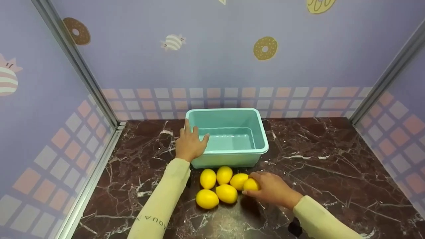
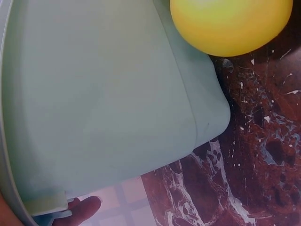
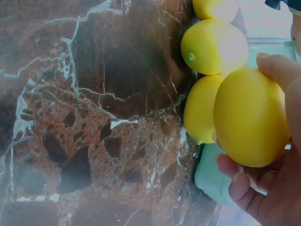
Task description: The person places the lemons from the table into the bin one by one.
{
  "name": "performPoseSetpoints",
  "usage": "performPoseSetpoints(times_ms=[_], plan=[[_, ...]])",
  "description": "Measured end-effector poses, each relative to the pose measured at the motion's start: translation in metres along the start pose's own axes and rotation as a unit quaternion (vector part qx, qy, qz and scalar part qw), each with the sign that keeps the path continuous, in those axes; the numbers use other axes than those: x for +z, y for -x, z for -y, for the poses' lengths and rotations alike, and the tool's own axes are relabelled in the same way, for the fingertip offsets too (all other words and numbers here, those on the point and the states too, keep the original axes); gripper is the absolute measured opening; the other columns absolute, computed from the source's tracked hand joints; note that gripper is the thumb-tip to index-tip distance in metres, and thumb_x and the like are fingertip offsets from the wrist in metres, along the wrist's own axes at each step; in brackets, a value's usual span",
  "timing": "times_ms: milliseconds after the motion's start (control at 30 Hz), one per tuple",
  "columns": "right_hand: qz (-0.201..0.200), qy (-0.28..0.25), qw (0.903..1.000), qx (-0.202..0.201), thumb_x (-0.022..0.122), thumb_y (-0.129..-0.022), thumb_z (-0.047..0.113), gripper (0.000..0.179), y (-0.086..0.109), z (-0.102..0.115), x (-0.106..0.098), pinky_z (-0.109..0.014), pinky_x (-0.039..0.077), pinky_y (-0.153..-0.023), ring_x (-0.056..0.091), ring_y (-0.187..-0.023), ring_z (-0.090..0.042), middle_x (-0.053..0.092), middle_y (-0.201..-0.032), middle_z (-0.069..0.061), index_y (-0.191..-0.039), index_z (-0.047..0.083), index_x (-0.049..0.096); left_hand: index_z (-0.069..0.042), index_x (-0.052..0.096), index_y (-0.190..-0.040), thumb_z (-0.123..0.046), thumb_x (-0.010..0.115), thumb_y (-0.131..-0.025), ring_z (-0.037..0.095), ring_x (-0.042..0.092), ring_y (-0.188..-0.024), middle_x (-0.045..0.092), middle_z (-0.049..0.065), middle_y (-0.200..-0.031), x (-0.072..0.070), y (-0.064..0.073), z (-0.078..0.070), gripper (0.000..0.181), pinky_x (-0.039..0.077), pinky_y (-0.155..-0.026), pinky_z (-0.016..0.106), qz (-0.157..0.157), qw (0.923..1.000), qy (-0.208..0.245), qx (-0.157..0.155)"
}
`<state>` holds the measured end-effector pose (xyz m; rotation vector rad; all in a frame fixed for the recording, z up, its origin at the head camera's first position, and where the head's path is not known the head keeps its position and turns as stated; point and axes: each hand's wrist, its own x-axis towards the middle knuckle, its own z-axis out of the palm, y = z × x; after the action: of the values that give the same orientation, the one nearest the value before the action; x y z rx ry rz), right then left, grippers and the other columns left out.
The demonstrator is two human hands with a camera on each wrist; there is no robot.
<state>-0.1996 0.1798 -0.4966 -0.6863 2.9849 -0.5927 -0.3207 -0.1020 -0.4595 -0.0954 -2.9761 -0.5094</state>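
My right hand (image 1: pixel 274 189) grips a yellow lemon (image 1: pixel 251 185) at the right end of a small group. In the right wrist view, the thumb and fingers surround this lemon (image 3: pixel 251 117), close beside another lemon (image 3: pixel 202 108). More lemons (image 1: pixel 226 194) lie together on the table in front of a light teal plastic tub (image 1: pixel 229 160). My left hand (image 1: pixel 191 144) rests on the tub's left rim with fingers spread. One fingertip (image 2: pixel 84 209) shows outside the rim in the left wrist view. Nothing lies in the visible part of the tub.
The dark red marbled tabletop (image 1: pixel 305 156) extends to both sides of the tub. Behind the tub stands a purple wall (image 1: pixel 215 66) with a checkered border. Metal frame posts (image 1: pixel 76 63) edge the booth at left and right.
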Motion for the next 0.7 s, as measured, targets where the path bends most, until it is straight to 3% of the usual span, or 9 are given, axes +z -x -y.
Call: performPoseSetpoints(times_ms=[367, 700], plan=[[-0.004, -0.008, 0.9999, 0.009, 0.064, -0.08, 0.064, 0.054, -0.002, 0.0, -0.008, -0.03, 0.045, -0.063, 0.057, -0.076, -0.01, 0.068, -0.102, 0.001, -0.109, 0.018, 0.063, -0.008, 0.044, -0.143, -0.06, 0.04, -0.095, 0.039, 0.032, -0.139, 0.006, 0.017, -0.163, 0.0, 0.0, 0.0, 0.071, 0.05, -0.085, 0.056, -0.001, 1.0, -0.005, 0.0], [-0.019, 0.003, 0.9998, -0.004, 0.066, -0.079, 0.063, 0.051, -0.006, 0.001, -0.015, -0.027, 0.044, -0.063, 0.053, -0.074, -0.007, 0.065, -0.095, 0.005, -0.108, 0.021, 0.063, -0.008, 0.043, -0.144, -0.06, 0.039, -0.095, 0.039, 0.034, -0.137, 0.006, 0.015, -0.163, -0.001, 0.001, 0.0, 0.072, 0.05, -0.084, 0.056, 0.0, 1.0, -0.004, -0.007]])
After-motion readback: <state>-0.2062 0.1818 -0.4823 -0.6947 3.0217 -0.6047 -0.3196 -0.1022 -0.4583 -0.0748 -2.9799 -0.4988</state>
